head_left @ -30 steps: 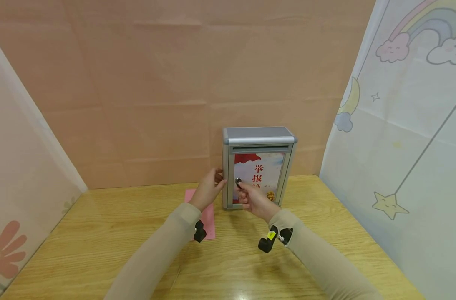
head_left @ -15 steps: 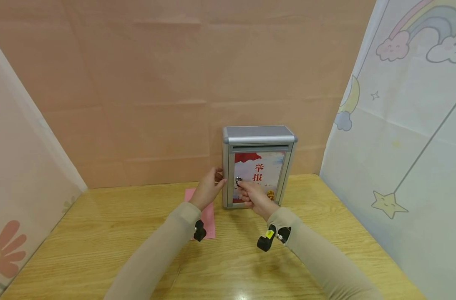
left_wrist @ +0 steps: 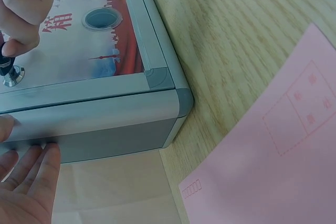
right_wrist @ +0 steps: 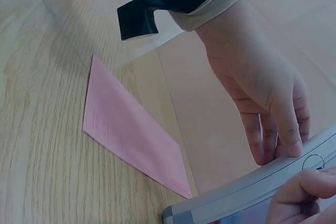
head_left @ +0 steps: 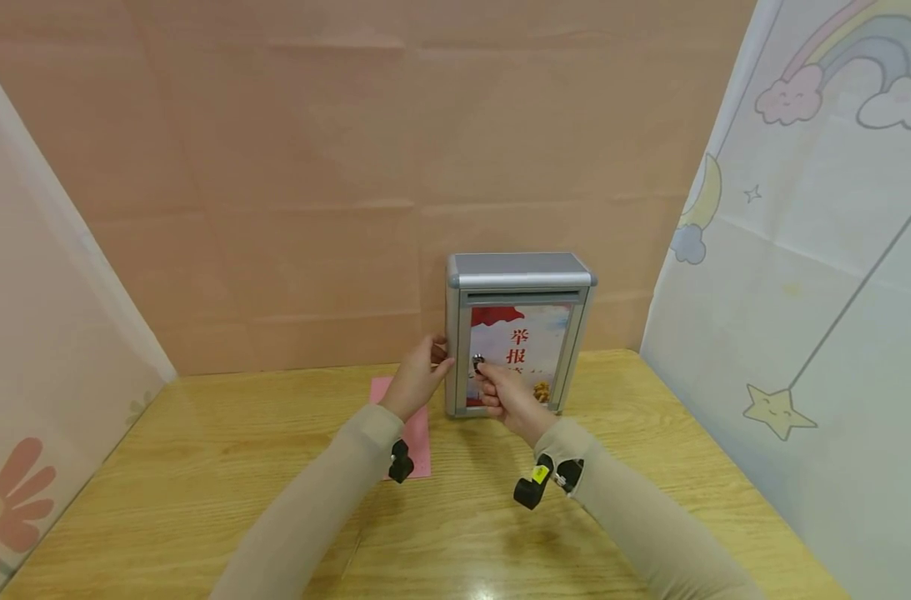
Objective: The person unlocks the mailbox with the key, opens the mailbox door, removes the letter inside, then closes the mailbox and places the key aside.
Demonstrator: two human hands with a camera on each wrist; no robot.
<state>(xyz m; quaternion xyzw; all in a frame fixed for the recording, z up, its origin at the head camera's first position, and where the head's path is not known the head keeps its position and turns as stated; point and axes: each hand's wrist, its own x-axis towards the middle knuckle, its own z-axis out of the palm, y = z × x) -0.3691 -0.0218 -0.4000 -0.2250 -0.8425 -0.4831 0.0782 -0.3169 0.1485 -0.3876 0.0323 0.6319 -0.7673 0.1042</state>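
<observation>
A grey metal letter box (head_left: pixel 523 265) with a slot and a printed front panel stands upright on the table. My right hand (head_left: pixel 511 400) pinches the dark head of a key (left_wrist: pixel 6 64) at the silver lock (left_wrist: pixel 14 77) on the panel's left side. A thin key ring (right_wrist: pixel 313 162) shows beside those fingers in the right wrist view. At the box's left side, my left hand (head_left: pixel 416 379) touches the wall with nearly straight fingers, its thumb near the front edge. The key's blade is hidden.
A pink envelope (right_wrist: pixel 126 124) lies flat on the wooden table (head_left: pixel 200 467), left of the box and partly under my left forearm in the head view. A peach backdrop (head_left: pixel 290 208) rises behind the box, with a patterned white sheet (head_left: pixel 815 250) at the right.
The fingers of my right hand have turned slightly at the lock and sit a little lower on the key. My left hand stays against the box, which has not moved.
</observation>
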